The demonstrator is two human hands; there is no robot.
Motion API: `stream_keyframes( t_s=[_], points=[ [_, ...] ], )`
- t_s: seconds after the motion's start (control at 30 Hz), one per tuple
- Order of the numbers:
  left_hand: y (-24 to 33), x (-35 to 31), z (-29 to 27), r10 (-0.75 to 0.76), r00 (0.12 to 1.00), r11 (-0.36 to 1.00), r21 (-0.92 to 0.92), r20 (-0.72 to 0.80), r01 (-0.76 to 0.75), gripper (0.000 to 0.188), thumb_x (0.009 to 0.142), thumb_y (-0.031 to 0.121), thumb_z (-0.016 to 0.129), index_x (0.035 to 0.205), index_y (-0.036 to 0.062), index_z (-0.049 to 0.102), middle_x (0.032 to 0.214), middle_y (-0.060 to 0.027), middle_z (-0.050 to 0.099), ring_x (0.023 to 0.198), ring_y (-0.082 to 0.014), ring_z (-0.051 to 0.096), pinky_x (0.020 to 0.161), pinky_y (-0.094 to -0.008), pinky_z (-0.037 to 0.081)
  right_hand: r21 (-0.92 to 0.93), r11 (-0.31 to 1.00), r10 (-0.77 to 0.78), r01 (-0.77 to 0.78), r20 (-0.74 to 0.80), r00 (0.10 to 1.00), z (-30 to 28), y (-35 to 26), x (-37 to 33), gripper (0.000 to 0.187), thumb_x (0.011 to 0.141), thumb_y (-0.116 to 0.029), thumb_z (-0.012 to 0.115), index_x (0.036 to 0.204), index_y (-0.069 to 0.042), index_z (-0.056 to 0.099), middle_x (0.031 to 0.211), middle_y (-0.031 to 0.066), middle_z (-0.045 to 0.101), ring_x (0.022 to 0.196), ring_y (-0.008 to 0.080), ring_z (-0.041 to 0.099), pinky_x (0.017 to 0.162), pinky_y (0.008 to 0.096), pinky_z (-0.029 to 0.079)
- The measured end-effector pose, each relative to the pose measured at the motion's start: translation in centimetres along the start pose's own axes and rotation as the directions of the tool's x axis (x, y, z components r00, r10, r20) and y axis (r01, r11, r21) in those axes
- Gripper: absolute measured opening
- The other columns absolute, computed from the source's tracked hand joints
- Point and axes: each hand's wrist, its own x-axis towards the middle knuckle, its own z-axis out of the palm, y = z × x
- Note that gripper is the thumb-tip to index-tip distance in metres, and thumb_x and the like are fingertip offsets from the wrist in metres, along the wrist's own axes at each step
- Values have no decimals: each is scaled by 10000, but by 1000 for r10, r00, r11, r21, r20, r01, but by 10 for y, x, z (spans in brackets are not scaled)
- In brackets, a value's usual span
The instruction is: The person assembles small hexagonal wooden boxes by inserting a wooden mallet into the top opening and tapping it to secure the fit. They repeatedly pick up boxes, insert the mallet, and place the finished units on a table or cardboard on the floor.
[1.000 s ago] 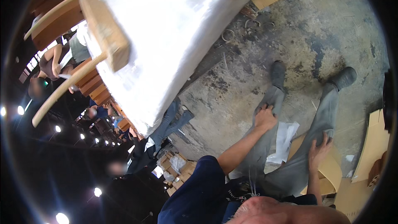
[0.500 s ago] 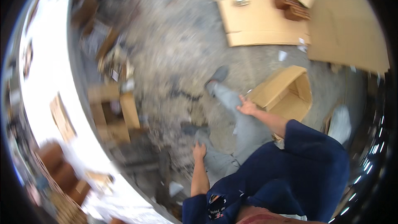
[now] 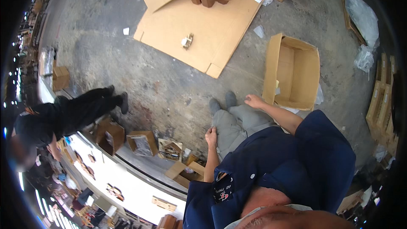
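My left hand (image 3: 210,136) hangs beside my left thigh with its fingers curled in, and I see nothing in it. My right hand (image 3: 254,101) is held out past my right thigh, its fingers loosely bent and apart, with nothing in it. Nearest to the right hand is a large open cardboard box (image 3: 272,70) on the floor, apart from the fingers. Farther ahead, a flattened cardboard sheet (image 3: 203,42) lies on the concrete, bearing a small metallic-looking piece (image 3: 187,41) and several brown blocks (image 3: 207,2), partly blurred.
At left, a long white-topped table (image 3: 131,186) carries brown pieces and a light wooden piece (image 3: 164,203). Open boxes (image 3: 142,143) line its side. A person in black (image 3: 80,112) stands at its far end. Pallets (image 3: 383,97) and clear plastic wrap (image 3: 362,19) are at right.
My view has swung leftward, bringing the person in black into sight. My feet have come close together, and my left hand's fingers have curled in. The large box now appears farther ahead.
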Motion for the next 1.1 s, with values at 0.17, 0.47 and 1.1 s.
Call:
stream_keyframes(
  t_s=[0.17, 0.47, 1.1],
  points=[
    [83, 55, -1, 84, 995, 994, -64, -53, -87, 378, 891, 293, 606, 1119, 6, 697, 982, -190, 713, 925, -236, 671, 843, -338, 499, -33, 999, 16, -19, -83, 996, -63, 25, 26, 523, 829, -381, 642, 1230, -47, 619, 1170, 196, 658, 1102, 342, 621, 947, 420, 483],
    [301, 238, 35, 240, 883, 286, 840, 404, -462, 352, 808, 323, 615, 956, 28, 738, 947, -230, 708, 932, -365, 688, 838, -449, 536, 258, 935, 339, -244, -443, 830, -256, 16, 61, 601, 816, -375, 661, 1323, -72, 550, 1327, 187, 571, 1237, 324, 543, 1015, 426, 447],
    [956, 530, 477, 571, 543, -418, 787, 616, -454, 711, 865, 599, 546, 1470, 264, 381, 1171, -246, 597, 989, -436, 645, 824, -549, 520, 153, 829, 555, -538, -96, 826, -424, 104, 258, 718, 798, -339, 694, 1388, -46, 408, 1307, 355, 411, 1206, 471, 479, 936, 510, 482]
  ],
)
